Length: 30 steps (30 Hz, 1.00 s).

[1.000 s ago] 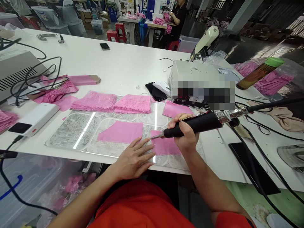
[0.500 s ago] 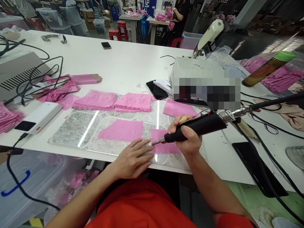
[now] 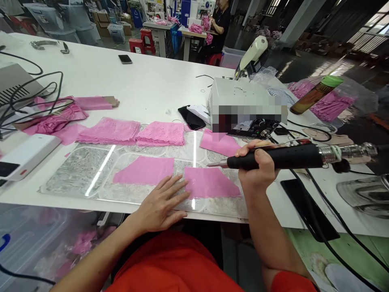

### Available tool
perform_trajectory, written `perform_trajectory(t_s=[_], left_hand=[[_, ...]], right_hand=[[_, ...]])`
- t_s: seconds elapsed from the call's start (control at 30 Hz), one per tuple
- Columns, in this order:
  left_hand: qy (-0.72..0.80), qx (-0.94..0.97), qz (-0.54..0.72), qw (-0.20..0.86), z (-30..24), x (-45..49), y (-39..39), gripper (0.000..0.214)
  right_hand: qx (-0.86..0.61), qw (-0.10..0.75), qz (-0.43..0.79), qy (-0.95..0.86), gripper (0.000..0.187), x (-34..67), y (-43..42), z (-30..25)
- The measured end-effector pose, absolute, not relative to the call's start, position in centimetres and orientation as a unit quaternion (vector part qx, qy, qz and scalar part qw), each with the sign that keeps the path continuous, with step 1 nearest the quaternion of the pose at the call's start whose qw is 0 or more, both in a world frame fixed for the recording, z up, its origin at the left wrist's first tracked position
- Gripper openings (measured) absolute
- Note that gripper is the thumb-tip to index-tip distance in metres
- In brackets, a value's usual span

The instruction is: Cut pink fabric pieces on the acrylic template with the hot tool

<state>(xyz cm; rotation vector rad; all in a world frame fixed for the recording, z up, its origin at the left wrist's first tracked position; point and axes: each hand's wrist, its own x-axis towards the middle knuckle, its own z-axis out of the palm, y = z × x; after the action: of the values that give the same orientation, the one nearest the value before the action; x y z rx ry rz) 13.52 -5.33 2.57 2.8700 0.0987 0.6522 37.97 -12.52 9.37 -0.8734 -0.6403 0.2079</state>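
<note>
My left hand (image 3: 165,202) lies flat with fingers spread, its fingertips at the left edge of a pink fabric piece (image 3: 211,183). My right hand (image 3: 258,170) is wrapped round a black handheld tool (image 3: 282,157) with a pointed metal tip and a cable at its rear. The tip points left and hovers just above the top edge of that fabric piece. Another pink piece (image 3: 146,170) with a slanted left side lies to the left. Both rest on a clear patterned mat (image 3: 75,172). A further pink piece (image 3: 219,142) lies behind, by the grey box.
Two stacks of pink fabric (image 3: 109,130) stand along the mat's back edge. A grey box (image 3: 243,91) with a control panel is behind my right hand. Black cables (image 3: 331,213) run over the right side, beside a black flat slab (image 3: 306,209). A white power bank (image 3: 28,156) lies left.
My right hand has lifted the tool's tip off the fabric's left edge and moved it up and right, tilting the tool flatter. My left hand stays flat near the same edge.
</note>
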Motion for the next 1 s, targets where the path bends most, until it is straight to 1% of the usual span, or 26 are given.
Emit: perform_trajectory(t_s=[0.07, 0.2, 0.37, 0.67, 1.0], left_hand=[[0.046, 0.974, 0.206, 0.079, 2.4, 13.7, -5.3, 0.048], [0.062, 0.978, 0.190, 0.056, 2.2, 14.0, -5.5, 0.052], [0.076, 0.978, 0.185, 0.060, 2.0, 14.0, -5.6, 0.052], [0.075, 0.976, 0.193, 0.067, 2.1, 14.1, -5.7, 0.052], [0.071, 0.975, 0.199, 0.069, 2.1, 14.1, -5.6, 0.051]], right_hand=[[-0.422, 0.852, 0.065, -0.304, 0.005, 38.7, -12.7, 9.1], [-0.423, 0.849, 0.103, -0.299, 0.005, 38.3, -12.7, 8.0], [-0.422, 0.834, 0.142, -0.327, 0.009, 37.2, -12.3, 7.5], [-0.444, 0.819, 0.141, -0.334, 0.012, 37.2, -11.9, 7.0], [-0.424, 0.824, 0.146, -0.345, 0.006, 37.3, -11.8, 7.3]])
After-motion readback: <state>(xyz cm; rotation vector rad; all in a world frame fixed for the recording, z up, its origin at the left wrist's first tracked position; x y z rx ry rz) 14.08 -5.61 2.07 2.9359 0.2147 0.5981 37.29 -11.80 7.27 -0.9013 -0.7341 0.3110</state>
